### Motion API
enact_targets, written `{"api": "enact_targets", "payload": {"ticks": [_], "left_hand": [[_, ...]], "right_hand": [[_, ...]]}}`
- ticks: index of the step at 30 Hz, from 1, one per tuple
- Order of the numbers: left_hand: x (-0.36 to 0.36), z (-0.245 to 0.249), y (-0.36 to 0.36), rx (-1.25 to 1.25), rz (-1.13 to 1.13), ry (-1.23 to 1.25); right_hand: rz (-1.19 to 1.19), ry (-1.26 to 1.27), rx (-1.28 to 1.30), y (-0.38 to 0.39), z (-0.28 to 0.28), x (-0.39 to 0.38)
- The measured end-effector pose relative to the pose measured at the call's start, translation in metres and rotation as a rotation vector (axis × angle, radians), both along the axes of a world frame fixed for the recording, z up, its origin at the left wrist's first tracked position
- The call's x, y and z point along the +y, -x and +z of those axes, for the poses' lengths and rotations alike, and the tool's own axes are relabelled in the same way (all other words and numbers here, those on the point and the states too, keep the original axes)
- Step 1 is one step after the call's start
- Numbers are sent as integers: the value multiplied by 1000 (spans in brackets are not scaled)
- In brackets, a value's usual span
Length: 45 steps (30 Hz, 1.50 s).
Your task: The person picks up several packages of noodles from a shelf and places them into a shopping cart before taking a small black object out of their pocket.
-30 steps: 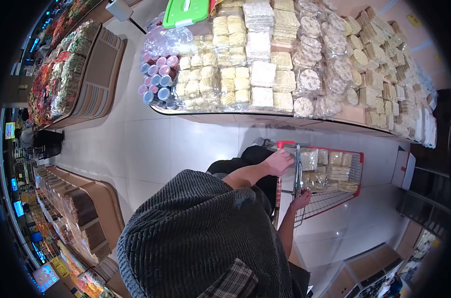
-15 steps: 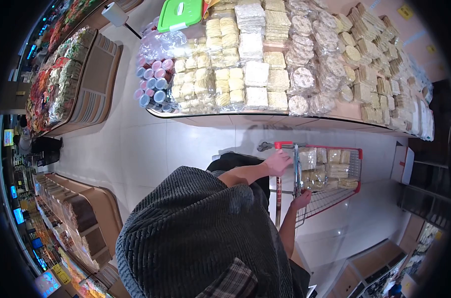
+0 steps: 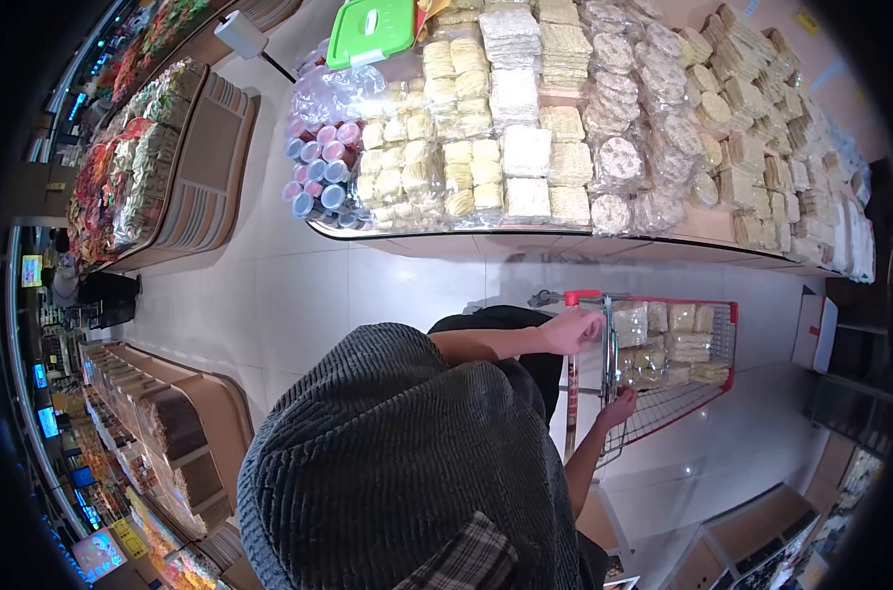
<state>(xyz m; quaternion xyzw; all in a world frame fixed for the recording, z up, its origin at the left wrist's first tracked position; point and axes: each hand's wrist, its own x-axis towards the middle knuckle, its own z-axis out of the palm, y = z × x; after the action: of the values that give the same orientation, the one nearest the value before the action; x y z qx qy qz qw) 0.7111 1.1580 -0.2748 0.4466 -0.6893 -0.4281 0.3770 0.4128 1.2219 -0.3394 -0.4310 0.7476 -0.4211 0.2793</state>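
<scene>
A shopping cart (image 3: 673, 421) with a wire basket and red trim stands right of centre, holding several clear packs of pale dried food (image 3: 684, 346). My left hand (image 3: 572, 331) lies over the upper part of the cart's handle bar (image 3: 571, 393), its fingers curled at the metal frame. Lower down, my right hand (image 3: 621, 405) is closed at the rear rim of the basket; what its fingertips touch is too small to tell. Dark sleeves and a grey ribbed garment (image 3: 397, 462) fill the lower middle of the view.
Beyond the cart runs a long display (image 3: 545, 234) stacked with packed dried noodles (image 3: 525, 152), lidded cups (image 3: 319, 172) and a green-lidded box (image 3: 371, 31). More shelves (image 3: 206, 147) stand at the left. A person (image 3: 102, 297) in dark clothes is at far left. An open carton (image 3: 816, 329) sits at right.
The display, shelves and cart have all shifted slightly right and down in the view. My left hand sits a little lower and closer to the basket frame. The packs remain in the cart.
</scene>
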Motion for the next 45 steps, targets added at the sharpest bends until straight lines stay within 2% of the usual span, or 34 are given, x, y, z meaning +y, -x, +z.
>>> {"api": "enact_targets", "payload": {"ticks": [2,5,11,13,14,15,18,20,21,27,28,29,30,35,38,39,40,42,44,45], "left_hand": [[2,5,-7,345,105,-187],[3,-15,-37,566,411,-176],[20,-55,-148,531,906,-185],[25,-77,-185,516,1038,-133],[27,-78,-200,612,1091,-132],[30,-79,-213,619,1153,-92],[28,-73,-248,669,1304,-181],[27,-62,-263,676,1339,-167],[26,-46,-265,792,1320,-133],[-3,-42,-301,1048,1402,-103],[-6,-54,-313,1048,1354,-86],[-10,-44,-314,1105,1346,-122],[-13,-62,-328,1133,1300,-129],[-25,-63,-333,1182,1310,-217],[-34,-58,-320,1125,1365,-292],[-40,-43,-297,944,1403,-283],[-42,-33,-282,929,1315,-358],[-58,-53,-241,626,1303,-221],[-63,-13,-172,273,1104,-143],[-65,-15,-147,209,972,-88]], "right_hand": [[-2,-1,4,1,-2,-2],[-2,6,-3,1,-3,-3],[3,49,-83,8,-20,-6],[5,12,-69,3,-10,-6],[7,-7,-63,0,-4,-6],[9,-7,-65,-2,-1,-6],[27,17,-82,2,-8,-7],[34,17,-64,3,-12,-7],[38,26,-58,6,-17,-7],[3,5,-41,11,-27,0],[-14,14,-25,9,-26,2],[-18,-36,37,4,-14,2],[-12,-87,94,0,-2,2],[-35,-55,68,-6,5,3],[-45,-45,102,-4,-10,4],[-40,-57,120,-4,-10,5],[-32,-68,140,-3,-8,3],[-11,-69,142,-2,-5,1],[10,-54,150,-1,-9,3],[16,-56,150,0,-11,4]]}}
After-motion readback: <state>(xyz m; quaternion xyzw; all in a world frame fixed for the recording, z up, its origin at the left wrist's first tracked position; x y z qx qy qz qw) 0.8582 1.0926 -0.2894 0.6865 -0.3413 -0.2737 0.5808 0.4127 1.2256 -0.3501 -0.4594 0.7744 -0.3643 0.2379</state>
